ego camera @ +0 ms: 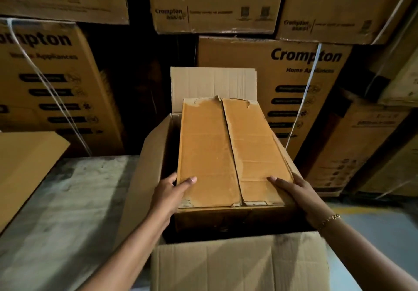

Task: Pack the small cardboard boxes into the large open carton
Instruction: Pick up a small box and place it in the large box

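Both hands grip one small cardboard box [228, 152]: my left hand [168, 194] at its near-left corner, right hand [298, 197] at near-right. Box sits partly inside the large open carton [144, 161], flaps up, top above the rim.

The room is dim, and most of the light falls from above onto the top of the small box [228, 150], which glows orange-brown, and onto the pale far flap [213, 82] of the big carton [144, 168]. It is very dark in the gaps between the stacked boxes [294, 69] behind and inside the carton under the small box. The stacks lean and bend near the edges, and the small print on them is too blurry to read.
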`<state>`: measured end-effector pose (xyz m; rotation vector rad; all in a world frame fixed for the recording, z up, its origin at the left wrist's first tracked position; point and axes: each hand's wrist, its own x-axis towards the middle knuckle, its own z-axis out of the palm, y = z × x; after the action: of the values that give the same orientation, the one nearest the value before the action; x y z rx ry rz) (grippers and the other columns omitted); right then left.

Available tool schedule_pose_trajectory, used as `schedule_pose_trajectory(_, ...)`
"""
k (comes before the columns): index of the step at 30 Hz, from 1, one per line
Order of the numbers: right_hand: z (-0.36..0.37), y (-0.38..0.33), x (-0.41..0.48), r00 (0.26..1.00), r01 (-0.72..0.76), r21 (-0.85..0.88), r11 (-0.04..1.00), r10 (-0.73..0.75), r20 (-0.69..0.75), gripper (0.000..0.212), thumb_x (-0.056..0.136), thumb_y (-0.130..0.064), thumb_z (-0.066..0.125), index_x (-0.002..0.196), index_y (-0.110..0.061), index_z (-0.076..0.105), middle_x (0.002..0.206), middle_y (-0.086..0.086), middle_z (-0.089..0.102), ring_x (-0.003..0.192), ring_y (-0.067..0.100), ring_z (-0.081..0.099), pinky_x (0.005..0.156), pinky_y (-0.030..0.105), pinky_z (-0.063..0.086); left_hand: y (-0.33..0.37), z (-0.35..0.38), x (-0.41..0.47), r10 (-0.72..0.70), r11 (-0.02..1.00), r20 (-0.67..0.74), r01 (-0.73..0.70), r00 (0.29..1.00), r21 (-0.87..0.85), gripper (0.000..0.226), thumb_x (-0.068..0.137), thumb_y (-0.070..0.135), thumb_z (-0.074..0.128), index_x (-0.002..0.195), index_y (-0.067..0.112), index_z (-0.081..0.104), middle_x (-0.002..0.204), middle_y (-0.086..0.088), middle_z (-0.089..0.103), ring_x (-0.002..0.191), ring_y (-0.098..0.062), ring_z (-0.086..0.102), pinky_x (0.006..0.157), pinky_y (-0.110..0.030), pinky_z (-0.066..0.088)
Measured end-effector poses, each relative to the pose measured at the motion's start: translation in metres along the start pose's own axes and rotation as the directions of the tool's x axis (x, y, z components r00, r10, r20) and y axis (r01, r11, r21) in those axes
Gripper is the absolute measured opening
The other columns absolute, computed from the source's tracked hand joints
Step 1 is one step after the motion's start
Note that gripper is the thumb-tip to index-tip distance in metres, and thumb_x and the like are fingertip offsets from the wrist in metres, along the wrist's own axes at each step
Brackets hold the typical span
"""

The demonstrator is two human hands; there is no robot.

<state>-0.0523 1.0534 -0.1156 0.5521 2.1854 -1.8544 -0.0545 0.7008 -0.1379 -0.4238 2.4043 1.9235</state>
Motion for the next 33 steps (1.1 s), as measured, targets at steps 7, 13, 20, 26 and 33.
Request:
schedule_pose_trajectory(7,0.008,0.008,0.023,0.996,-0.049,-0.017,0.999,0.05,0.079,0.077,0.068,-0.048,0.087,0.13,-0.023,0.05,0.115,0.008,0.069,0.099,0.027,0.07,0.076,0.037,0.06,-0.011,0.009,0.006,-0.178,0.984,0.035,0.179,0.983,-0.02,0.066,0.087,0.036,0.076,0.143,0.013,0.051,0.122,0.002,0.068,0.11,-0.019,0.065,0.098,-0.035,0.05)
schedule_pose_trajectory(13,0.018,0.039,0.051,0.99,-0.009,-0.347,0.938,0.058,0.132,0.05,0.081,-0.04,0.081,0.118,-0.017,0.057,0.116,0.007,0.067,0.106,0.027,0.066,0.08,0.033,0.055,-0.038,0.015,0.021,-0.279,0.919,0.086,0.24,0.956,0.314,0.07,0.091,0.029,0.074,0.149,0.012,0.039,0.136,-0.006,0.06,0.12,-0.024,0.059,0.097,-0.032,0.048)
schedule_pose_trajectory(20,0.038,0.05,0.066,0.956,0.192,-0.94,0.282,0.163,0.244,0.075,0.086,-0.056,0.065,0.146,-0.019,0.042,0.15,0.008,0.042,0.134,0.031,0.046,0.11,0.046,0.041,-0.056,0.04,0.02,-0.369,0.335,0.234,-0.106,0.9,0.936,0.098,0.086,0.045,0.073,0.158,0.014,0.015,0.167,-0.018,-0.006,0.148,-0.036,0.027,0.116,-0.04,0.032)
schedule_pose_trajectory(26,0.082,0.02,0.066,0.96,0.27,-0.915,0.299,-0.008,0.28,0.102,0.08,-0.081,0.047,0.158,-0.025,0.013,0.165,0.009,0.018,0.144,0.04,0.032,0.111,0.054,0.038,-0.04,0.056,0.03,-0.276,0.388,0.332,-0.212,0.902,0.897,0.097,0.088,0.066,0.058,0.16,0.019,0.012,0.168,-0.009,-0.009,0.153,-0.032,0.006,0.121,-0.047,0.021)
schedule_pose_trajectory(33,0.103,0.003,0.063,0.965,0.255,-0.94,0.228,-0.126,0.231,0.093,0.084,-0.071,0.049,0.156,-0.022,0.018,0.153,0.014,0.042,0.128,0.038,0.053,0.097,0.045,0.049,-0.024,0.116,0.031,-0.231,0.365,0.264,-0.168,0.936,0.916,0.108,0.081,0.053,0.068,0.16,0.022,0.002,0.167,-0.01,-0.014,0.152,-0.037,-0.005,0.12,-0.058,0.016)
